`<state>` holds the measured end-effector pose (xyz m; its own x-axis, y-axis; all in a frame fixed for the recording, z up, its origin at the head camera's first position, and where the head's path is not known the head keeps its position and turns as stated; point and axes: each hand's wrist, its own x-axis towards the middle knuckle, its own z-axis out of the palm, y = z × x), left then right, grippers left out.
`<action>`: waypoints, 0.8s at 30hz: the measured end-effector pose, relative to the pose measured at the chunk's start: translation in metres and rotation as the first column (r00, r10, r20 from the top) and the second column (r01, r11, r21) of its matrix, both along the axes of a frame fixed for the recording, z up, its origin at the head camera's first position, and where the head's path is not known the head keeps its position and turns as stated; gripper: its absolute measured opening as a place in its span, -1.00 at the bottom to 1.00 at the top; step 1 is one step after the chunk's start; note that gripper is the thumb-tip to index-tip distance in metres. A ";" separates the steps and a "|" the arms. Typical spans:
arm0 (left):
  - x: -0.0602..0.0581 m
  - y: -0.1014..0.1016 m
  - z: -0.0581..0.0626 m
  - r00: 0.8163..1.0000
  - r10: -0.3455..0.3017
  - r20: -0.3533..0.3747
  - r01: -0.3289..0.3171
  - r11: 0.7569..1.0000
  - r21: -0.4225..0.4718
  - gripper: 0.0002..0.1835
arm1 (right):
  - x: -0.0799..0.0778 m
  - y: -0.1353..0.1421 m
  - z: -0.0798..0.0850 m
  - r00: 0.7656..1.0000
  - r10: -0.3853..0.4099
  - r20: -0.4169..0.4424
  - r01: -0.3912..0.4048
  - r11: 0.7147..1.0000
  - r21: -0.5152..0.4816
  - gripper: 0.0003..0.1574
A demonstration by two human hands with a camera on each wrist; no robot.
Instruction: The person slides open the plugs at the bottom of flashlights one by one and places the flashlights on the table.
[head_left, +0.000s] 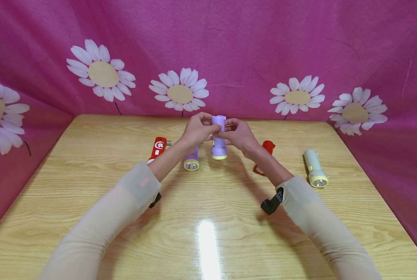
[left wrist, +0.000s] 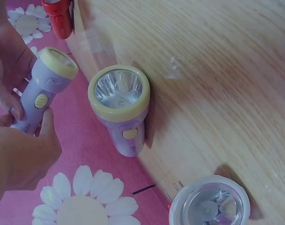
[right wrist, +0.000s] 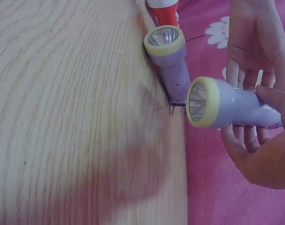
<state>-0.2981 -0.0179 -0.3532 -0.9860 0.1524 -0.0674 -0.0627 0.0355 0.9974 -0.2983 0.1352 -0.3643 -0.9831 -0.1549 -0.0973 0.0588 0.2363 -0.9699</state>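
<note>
A person's two bare hands meet over the far part of a wood-grained table [head_left: 180,217], where a lilac flashlight [head_left: 219,149] is held above the surface, its pale yellow lens rim at the lower end in the head view. The left hand [head_left: 197,129] pinches the handle between thumb and fingers; the right hand [head_left: 241,136] grips the same handle from the other side, its thumb on one face and its fingers on another. The left wrist view shows a ribbed yellow switch [left wrist: 41,101] on the lilac body, below the lens.

Just beside the held light, a purple flashlight [head_left: 192,163] lies on the table with its lens toward the person, its handle partly behind the left hand; two metal prongs [right wrist: 177,110] stick out at its tail. Farther left rests a red flashlight [head_left: 158,147] bearing a white emblem, partly covered by the left forearm. On the right, another red flashlight [head_left: 269,146] shows from behind the right forearm, and a pale green flashlight [head_left: 312,161] with a yellow rim lies near the table's right side, well apart from the hands. Pale sleeves [head_left: 110,206] cover the forearms, a black device [head_left: 272,203] sits at the right wrist, and a magenta cloth [head_left: 236,46] printed with white daisies hangs behind the table
</note>
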 end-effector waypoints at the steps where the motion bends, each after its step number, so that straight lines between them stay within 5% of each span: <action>1: 0.000 0.001 0.000 1.000 0.004 -0.009 -0.004 1.000 0.000 -0.58 | 0.000 0.000 0.000 1.000 -0.001 -0.006 0.001 1.000 -0.001 -0.48; 11: 0.005 0.003 0.000 0.999 0.035 -0.041 -0.034 0.999 0.037 -0.60 | 0.001 0.001 0.002 0.998 0.012 -0.063 -0.010 0.999 0.031 -0.43; 24: 0.009 0.005 0.005 0.996 0.082 0.042 -0.088 0.982 0.168 -0.78 | 0.004 0.002 -0.001 0.980 0.011 -0.199 0.008 0.995 0.095 -0.46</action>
